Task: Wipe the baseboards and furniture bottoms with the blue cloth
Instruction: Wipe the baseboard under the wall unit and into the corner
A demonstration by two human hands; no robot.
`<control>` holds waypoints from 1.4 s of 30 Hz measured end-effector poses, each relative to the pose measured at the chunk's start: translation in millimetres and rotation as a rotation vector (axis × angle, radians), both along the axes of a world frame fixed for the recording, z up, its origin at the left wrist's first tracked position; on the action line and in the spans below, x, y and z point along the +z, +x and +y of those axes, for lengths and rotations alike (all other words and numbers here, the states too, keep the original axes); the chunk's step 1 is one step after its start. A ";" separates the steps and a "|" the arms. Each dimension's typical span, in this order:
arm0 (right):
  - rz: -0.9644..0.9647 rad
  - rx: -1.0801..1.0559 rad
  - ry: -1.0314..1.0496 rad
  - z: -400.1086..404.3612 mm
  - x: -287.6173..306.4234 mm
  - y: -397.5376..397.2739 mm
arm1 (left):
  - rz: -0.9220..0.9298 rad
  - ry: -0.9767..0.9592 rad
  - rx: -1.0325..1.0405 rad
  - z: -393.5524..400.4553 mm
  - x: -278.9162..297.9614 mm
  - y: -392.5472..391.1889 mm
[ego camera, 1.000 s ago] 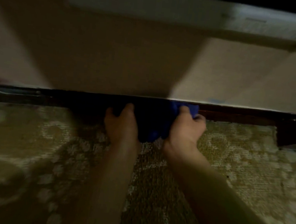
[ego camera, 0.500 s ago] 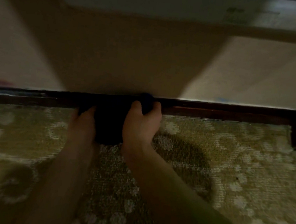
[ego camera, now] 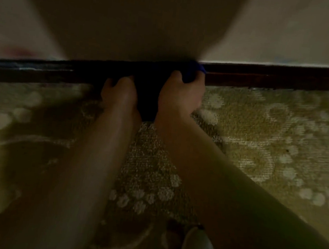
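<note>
We grip the cloth (ego camera: 192,74) with both hands, left hand (ego camera: 120,93) and right hand (ego camera: 179,97) curled on it, and it is pressed on the dark baseboard (ego camera: 276,80). The baseboard runs free to both sides of our grip, with carpet (ego camera: 260,134) below.

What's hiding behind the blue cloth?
The bunched blue cloth, in the grip of the left hand and right hand, presses against the long dark wooden baseboard. The strip of baseboard behind it is covered, so its state cannot be seen.
</note>
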State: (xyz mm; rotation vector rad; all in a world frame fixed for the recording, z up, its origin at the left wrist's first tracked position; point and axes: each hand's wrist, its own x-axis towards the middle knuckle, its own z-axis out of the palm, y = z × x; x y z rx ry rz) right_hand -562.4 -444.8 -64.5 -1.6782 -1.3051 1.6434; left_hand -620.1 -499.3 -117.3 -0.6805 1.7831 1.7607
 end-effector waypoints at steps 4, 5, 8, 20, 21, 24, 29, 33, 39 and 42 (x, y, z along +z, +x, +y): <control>-0.089 0.151 -0.032 -9.4 -4.9 0.5 | 0.025 0.057 0.076 3.7 2.5 7.0; -0.100 0.230 -0.063 -13.1 -9.7 2.0 | -0.027 0.102 0.072 -0.4 -0.3 4.9; -0.182 0.447 0.030 -9.8 -26.1 9.5 | -0.133 0.109 -0.085 -20.2 -6.2 -3.3; -0.395 0.733 0.138 -90.2 111.3 56.5 | -0.276 0.365 -0.010 -167.2 72.2 55.8; -0.399 0.719 0.140 -97.3 120.8 56.3 | -0.284 0.388 -0.016 -172.8 77.3 55.4; -0.346 0.666 0.121 -110.4 134.6 43.3 | -0.248 0.440 -0.003 -182.1 80.8 50.1; -0.295 0.586 0.059 -102.5 83.8 -3.3 | -0.230 0.523 0.054 -181.5 52.4 7.5; -0.142 0.426 0.004 -99.0 31.0 -45.1 | -0.266 0.574 0.068 -177.5 28.9 -31.8; -0.095 0.207 0.052 -136.9 -11.7 -95.0 | -0.247 0.459 0.109 -172.3 7.3 -79.6; -0.076 0.269 -0.006 -163.9 -16.3 -118.4 | -0.262 0.345 0.255 -186.8 -4.2 -102.7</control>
